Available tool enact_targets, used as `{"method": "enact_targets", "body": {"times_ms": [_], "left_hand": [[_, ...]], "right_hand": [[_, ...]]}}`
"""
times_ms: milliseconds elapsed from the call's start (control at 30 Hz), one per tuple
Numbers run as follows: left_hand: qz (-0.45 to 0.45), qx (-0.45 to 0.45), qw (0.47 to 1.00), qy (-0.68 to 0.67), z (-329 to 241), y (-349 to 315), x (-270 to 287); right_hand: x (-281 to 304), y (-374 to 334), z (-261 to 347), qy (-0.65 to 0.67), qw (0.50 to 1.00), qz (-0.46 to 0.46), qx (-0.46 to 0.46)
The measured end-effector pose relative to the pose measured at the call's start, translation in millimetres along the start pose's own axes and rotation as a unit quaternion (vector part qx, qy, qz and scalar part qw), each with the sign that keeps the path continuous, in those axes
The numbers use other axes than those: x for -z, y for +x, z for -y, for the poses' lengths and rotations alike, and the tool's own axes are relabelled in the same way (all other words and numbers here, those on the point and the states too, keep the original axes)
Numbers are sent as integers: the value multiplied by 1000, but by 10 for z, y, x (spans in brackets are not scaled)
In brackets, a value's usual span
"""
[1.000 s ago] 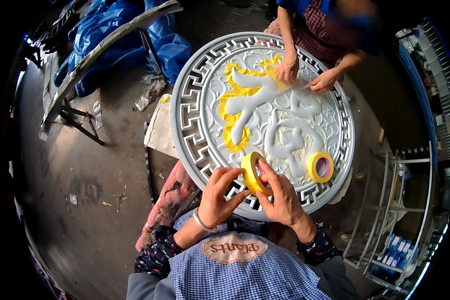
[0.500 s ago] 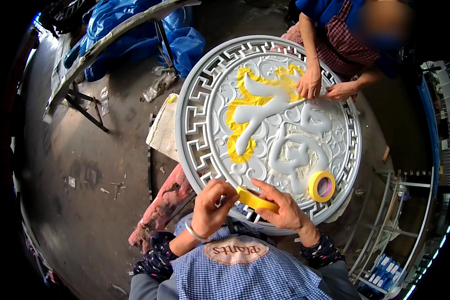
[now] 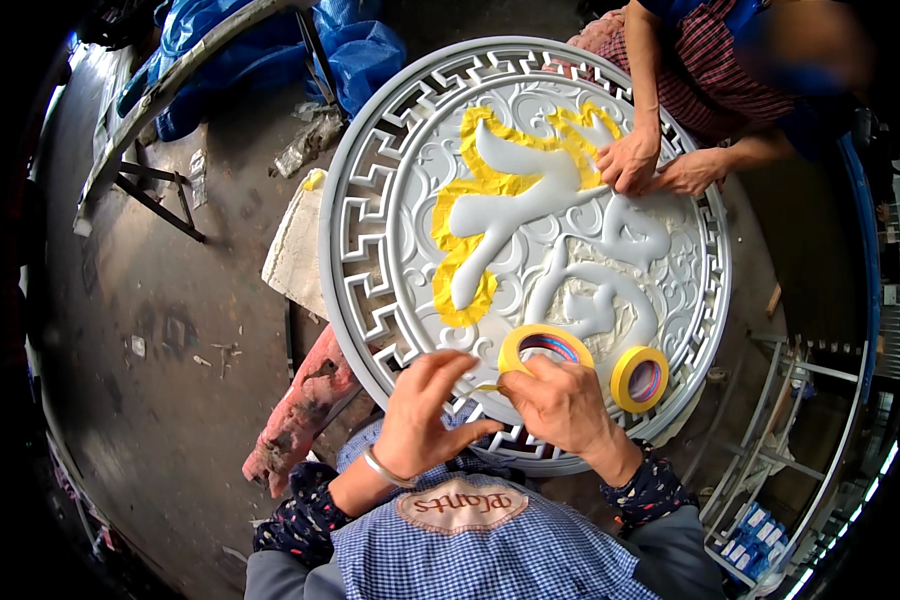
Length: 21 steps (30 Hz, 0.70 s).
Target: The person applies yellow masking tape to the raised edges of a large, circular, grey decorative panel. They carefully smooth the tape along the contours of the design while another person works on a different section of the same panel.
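A roll of yellow tape (image 3: 511,352) is pinched in my right hand (image 3: 575,408), over the near edge of a round grey carved panel (image 3: 342,285). Thumb and fingers apart, my left hand (image 3: 422,418) is open to the left of the roll. A short, thin strip of tape (image 3: 482,388) shows between the two hands; whether it touches my left fingers is unclear. Another yellow tape roll (image 3: 625,378) lies on the panel just right of my right hand. Crinkled yellow tape (image 3: 453,292) borders the raised smooth shape on the panel's left half.
Across the panel, a co-worker's hands (image 3: 635,165) press at the tape's upper right end. A pink padded bar (image 3: 305,405) and white cloth (image 3: 298,250) are at the left. A metal rack (image 3: 810,460) stands at the right, blue sheeting (image 3: 355,55) at the far left.
The roll in my right hand has tilted to show its ring face and moved slightly away from me. My left hand has let go of the tape and opened. The co-worker's hands stay close to the same spot.
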<state>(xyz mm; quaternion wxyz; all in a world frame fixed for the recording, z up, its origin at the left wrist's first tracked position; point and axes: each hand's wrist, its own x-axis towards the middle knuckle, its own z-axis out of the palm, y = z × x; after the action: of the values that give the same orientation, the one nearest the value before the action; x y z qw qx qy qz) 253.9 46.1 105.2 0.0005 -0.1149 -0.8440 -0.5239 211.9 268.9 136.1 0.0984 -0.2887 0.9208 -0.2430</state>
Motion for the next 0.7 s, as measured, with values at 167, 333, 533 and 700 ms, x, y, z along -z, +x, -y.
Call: {"method": "enact_targets", "body": {"times_ms": [167, 333, 533, 700], "left_hand": [[-4, 5, 1000, 7, 105, 89, -232], [25, 3, 1000, 8, 119, 221, -249], [-38, 143, 979, -141, 89, 270, -474], [-110, 279, 905, -303, 621, 337, -393]], "right_hand": [[-72, 45, -66, -18, 999, 12, 34], [-139, 53, -188, -10, 1000, 11, 26], [-268, 29, -237, -54, 996, -71, 27], [-326, -116, -479, -86, 990, -107, 23]]}}
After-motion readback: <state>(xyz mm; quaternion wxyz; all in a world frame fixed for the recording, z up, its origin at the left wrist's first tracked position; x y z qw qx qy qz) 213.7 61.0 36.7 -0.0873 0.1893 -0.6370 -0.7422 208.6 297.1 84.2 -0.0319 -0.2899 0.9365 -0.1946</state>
